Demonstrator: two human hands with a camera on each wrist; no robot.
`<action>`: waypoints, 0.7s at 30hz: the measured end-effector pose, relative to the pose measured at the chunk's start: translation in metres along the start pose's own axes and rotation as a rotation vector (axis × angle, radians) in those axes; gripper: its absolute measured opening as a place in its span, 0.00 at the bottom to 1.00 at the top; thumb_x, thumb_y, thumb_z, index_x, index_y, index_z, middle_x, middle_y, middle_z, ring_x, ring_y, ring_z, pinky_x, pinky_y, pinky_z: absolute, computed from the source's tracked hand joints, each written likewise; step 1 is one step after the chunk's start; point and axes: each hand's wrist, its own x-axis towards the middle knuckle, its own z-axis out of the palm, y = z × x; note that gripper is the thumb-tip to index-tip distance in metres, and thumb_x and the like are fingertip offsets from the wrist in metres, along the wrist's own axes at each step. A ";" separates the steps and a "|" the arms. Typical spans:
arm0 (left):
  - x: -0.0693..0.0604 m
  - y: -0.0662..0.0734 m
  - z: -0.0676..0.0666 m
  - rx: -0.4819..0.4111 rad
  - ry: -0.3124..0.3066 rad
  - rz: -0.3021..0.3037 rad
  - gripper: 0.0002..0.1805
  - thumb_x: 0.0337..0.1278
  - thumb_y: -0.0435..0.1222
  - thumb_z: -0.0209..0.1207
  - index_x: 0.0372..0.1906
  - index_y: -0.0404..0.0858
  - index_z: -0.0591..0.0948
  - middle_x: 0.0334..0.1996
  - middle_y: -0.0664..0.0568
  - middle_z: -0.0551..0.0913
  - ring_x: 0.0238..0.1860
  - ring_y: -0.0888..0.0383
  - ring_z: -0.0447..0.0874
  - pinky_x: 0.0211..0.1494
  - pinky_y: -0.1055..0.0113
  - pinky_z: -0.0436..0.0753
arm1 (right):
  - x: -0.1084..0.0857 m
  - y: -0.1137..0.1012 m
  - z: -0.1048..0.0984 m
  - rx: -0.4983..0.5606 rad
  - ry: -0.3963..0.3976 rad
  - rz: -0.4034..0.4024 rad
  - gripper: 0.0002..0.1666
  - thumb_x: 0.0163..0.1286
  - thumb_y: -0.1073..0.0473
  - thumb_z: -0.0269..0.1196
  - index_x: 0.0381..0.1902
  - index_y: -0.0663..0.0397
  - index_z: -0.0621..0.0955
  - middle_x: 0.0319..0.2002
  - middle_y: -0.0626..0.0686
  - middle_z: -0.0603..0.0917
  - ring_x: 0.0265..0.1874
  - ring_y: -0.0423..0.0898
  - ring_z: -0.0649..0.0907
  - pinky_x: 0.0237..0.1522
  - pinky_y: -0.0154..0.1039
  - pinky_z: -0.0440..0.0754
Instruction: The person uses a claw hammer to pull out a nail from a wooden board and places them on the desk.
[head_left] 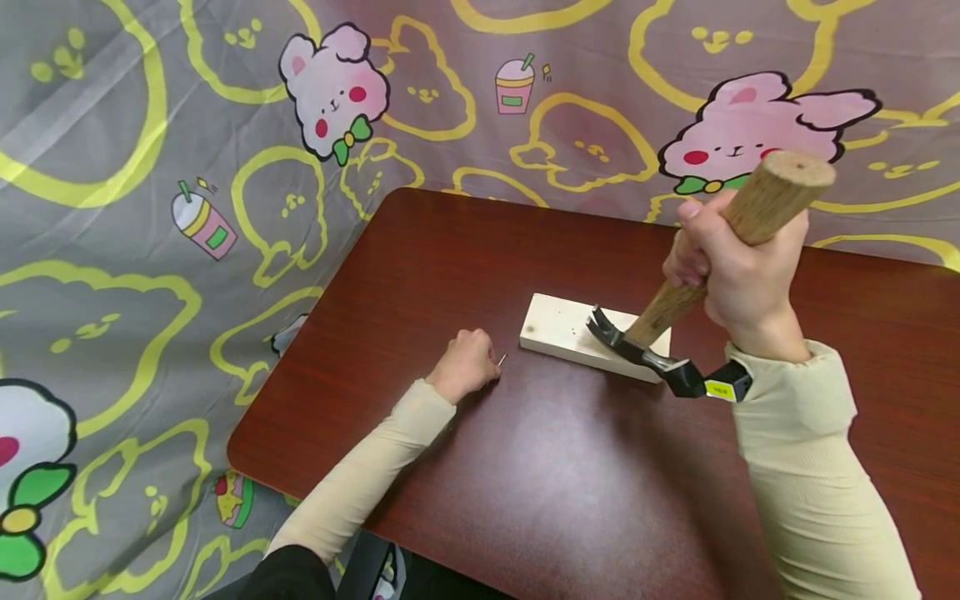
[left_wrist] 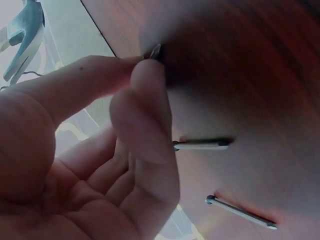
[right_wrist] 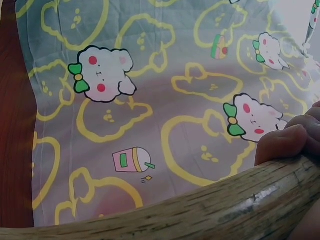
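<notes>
My right hand (head_left: 753,267) grips a claw hammer (head_left: 678,308) by its thick wooden handle, the butt pointing up. The black head hangs low in front of a pale wooden block (head_left: 555,323), hiding part of it. In the right wrist view the handle (right_wrist: 200,215) crosses below the fingers (right_wrist: 282,145). Left of the block, my left hand (head_left: 467,365) is low over the table. Its thumb and index finger pinch a small nail (left_wrist: 157,52), mostly hidden by the fingertips. Two more nails, one nearer (left_wrist: 202,146) and one farther down (left_wrist: 242,212), lie on the tabletop beside that hand.
The dark red-brown table (head_left: 420,275) has rounded corners on its left side. A grey curtain (head_left: 450,108) with cartoon prints hangs behind and to the left. Small dark marks show on the block's top face.
</notes>
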 end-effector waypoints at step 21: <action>-0.001 0.003 -0.007 0.009 0.009 0.046 0.13 0.45 0.41 0.69 0.13 0.42 0.81 0.18 0.52 0.81 0.23 0.53 0.79 0.30 0.59 0.80 | -0.011 -0.026 -0.001 -0.059 0.042 -0.030 0.11 0.51 0.83 0.51 0.13 0.75 0.67 0.06 0.55 0.66 0.05 0.46 0.63 0.10 0.37 0.66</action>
